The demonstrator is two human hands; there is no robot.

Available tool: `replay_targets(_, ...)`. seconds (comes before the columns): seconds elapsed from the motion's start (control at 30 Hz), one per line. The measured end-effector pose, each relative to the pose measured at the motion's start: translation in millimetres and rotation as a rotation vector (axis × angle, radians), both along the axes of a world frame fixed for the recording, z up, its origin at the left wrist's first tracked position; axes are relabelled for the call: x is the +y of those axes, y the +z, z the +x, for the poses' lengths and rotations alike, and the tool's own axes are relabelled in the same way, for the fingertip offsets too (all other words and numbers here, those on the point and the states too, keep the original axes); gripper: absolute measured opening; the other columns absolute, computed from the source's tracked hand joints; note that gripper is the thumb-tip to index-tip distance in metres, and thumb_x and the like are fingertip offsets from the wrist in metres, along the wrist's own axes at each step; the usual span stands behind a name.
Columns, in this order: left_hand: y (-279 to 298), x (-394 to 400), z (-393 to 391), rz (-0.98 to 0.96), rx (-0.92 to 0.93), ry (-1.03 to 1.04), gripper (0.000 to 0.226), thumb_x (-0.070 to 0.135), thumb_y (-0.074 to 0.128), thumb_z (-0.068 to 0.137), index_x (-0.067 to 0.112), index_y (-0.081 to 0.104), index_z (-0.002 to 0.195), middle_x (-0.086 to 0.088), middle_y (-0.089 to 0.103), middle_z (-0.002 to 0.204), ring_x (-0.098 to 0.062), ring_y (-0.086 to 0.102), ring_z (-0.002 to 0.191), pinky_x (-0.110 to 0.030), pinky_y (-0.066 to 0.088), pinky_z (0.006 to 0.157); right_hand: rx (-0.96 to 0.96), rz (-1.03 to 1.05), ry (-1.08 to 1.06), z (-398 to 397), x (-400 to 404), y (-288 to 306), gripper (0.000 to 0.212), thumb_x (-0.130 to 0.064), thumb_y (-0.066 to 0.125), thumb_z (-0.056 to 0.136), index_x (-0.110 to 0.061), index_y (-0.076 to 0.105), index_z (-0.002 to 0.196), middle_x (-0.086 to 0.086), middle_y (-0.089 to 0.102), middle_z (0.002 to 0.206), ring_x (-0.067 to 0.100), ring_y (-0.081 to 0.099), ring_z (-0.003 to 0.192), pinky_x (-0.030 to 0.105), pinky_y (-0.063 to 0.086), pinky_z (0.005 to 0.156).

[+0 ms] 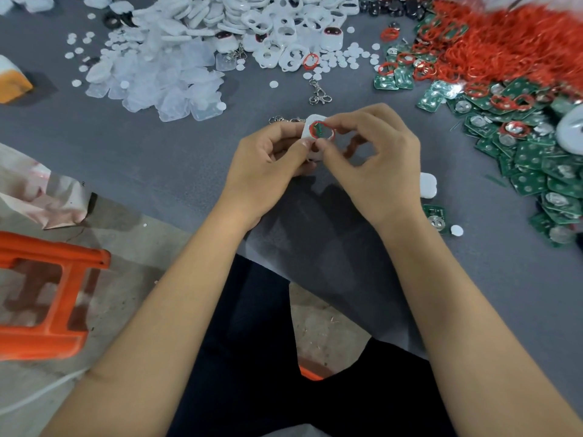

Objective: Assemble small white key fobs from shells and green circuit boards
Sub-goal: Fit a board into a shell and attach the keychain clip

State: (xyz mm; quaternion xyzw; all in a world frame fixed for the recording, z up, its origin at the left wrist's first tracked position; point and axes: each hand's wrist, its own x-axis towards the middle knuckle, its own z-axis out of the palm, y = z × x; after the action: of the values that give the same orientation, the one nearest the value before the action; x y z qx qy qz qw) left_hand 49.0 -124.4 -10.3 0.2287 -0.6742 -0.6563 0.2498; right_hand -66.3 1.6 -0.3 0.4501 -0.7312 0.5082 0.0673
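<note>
Together both hands pinch a white shell showing green board, red ring.

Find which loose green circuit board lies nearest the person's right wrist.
The lone green circuit board beside the right wrist, apart from the heaped boards farther right.

Bare forearms, no sleeves; dark trousers

White shell with red ring, green board inside. Grey table cover. Green circuit boards, red ring pile, translucent white covers, orange stool.
</note>
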Motion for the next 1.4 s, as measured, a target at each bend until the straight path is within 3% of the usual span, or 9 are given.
replay_targets(0.1, 1.7, 1.5, 1.4, -0.031, 0.003, -0.021, 0.019, 0.007, 0.060, 0.102, 0.015, 0.073, 0.114, 0.000, 0.079, 0.102, -0.016, 0.075, 0.097, -0.030, 0.061, 0.081, -0.024, 0.006, -0.013, -1.6, 1.5, -0.5, 0.019, -0.016, 0.079, 0.090, -0.011, 0.079, 0.109, 0.006, 0.068, 0.101, 0.014, 0.063, 0.076, 0.021, 0.053, 0.074)
replay_targets(0.43, 3.3, 2.3, 3.7, -0.056, -0.007, -0.007, 0.018, 0.011, 0.060, 0.103, 0.018, 0.073, 0.114, 0.004, 0.080, 0.098, -0.011, 0.076, 0.092, -0.026, 0.061, 0.074, -0.024, -0.027, 0.008, -0.5, 1.9, 2.2, 0.019, -0.013, 0.080, 0.090, -0.009, 0.079, 0.108, 0.004, 0.071, 0.101, 0.009, 0.064, 0.086, 0.008, 0.045, 0.080)
replay_targets(0.6, 3.3, 2.2, 3.4, -0.036, -0.001, 0.002, 0.016, 0.013, 0.060, 0.104, 0.017, 0.072, 0.113, 0.009, 0.079, 0.091, -0.003, 0.074, 0.083, -0.023, 0.060, 0.071, -0.016, -0.004, 0.026, -1.4, 2.5, 1.8, 0.020, -0.013, 0.079, 0.089, -0.010, 0.079, 0.109, 0.003, 0.071, 0.103, 0.009, 0.067, 0.079, 0.014, 0.051, 0.080)
replay_targets(0.77, 3.7, 2.2, 4.4, -0.034, 0.006, -0.021, 0.017, 0.013, 0.061, 0.104, 0.016, 0.073, 0.117, 0.006, 0.080, 0.098, -0.008, 0.074, 0.093, -0.023, 0.059, 0.074, -0.024, -0.010, 0.023, -1.0, 2.8, 1.3, 0.020, -0.013, 0.079, 0.090, -0.010, 0.079, 0.109, 0.002, 0.071, 0.103, 0.009, 0.067, 0.081, 0.014, 0.051, 0.080)
replay_targets(0.87, 4.0, 2.3, 4.5, -0.040, 0.012, -0.025, 0.018, 0.012, 0.061, 0.104, 0.016, 0.073, 0.117, 0.004, 0.080, 0.099, -0.010, 0.075, 0.095, -0.022, 0.059, 0.074, -0.041, -0.012, 0.037, -1.9, 3.0, 1.4, 0.020, -0.015, 0.078, 0.091, -0.010, 0.079, 0.110, 0.003, 0.071, 0.103, 0.011, 0.069, 0.081, 0.019, 0.055, 0.079)
replay_targets(1.17, 2.8, 0.5, 5.1, -0.075, 0.036, -0.057, 0.023, 0.013, 0.059, 0.104, 0.018, 0.072, 0.123, 0.007, 0.079, 0.103, -0.012, 0.075, 0.098, -0.023, 0.059, 0.076, -0.040, -0.011, 0.037, -2.3, 3.1, 0.3, 0.020, -0.017, 0.078, 0.091, -0.011, 0.079, 0.111, 0.002, 0.071, 0.103, 0.007, 0.067, 0.087, 0.013, 0.051, 0.079)
replay_targets(1.27, 2.3, -0.7, 5.7, -0.068, 0.035, -0.064, 0.025, 0.011, 0.058, 0.105, 0.014, 0.071, 0.126, 0.004, 0.079, 0.101, -0.015, 0.075, 0.098, -0.024, 0.059, 0.075, -0.074, -0.016, 0.050, -2.8, 2.1, -1.2, 0.021, -0.018, 0.079, 0.092, -0.012, 0.079, 0.112, 0.001, 0.070, 0.103, 0.009, 0.067, 0.087, 0.017, 0.054, 0.079)
replay_targets(1.33, 2.0, -2.1, 6.2, -0.068, 0.036, -0.074, 0.025, 0.010, 0.058, 0.105, 0.013, 0.071, 0.126, 0.004, 0.078, 0.101, -0.016, 0.075, 0.098, -0.024, 0.058, 0.075, -0.122, -0.013, 0.059, -4.1, 2.3, -2.4, 0.021, -0.019, 0.080, 0.091, -0.014, 0.079, 0.112, -0.002, 0.069, 0.102, 0.009, 0.068, 0.086, 0.022, 0.056, 0.076)
replay_targets(1.4, 2.1, -2.7, 6.6, -0.073, 0.035, -0.093, 0.026, 0.009, 0.058, 0.105, 0.015, 0.070, 0.127, 0.005, 0.078, 0.104, -0.015, 0.074, 0.100, -0.024, 0.059, 0.076, -0.206, -0.002, 0.070, -6.0, 3.8, -2.2, 0.021, -0.022, 0.082, 0.090, -0.018, 0.080, 0.110, -0.004, 0.068, 0.102, 0.011, 0.068, 0.083, 0.025, 0.058, 0.062)
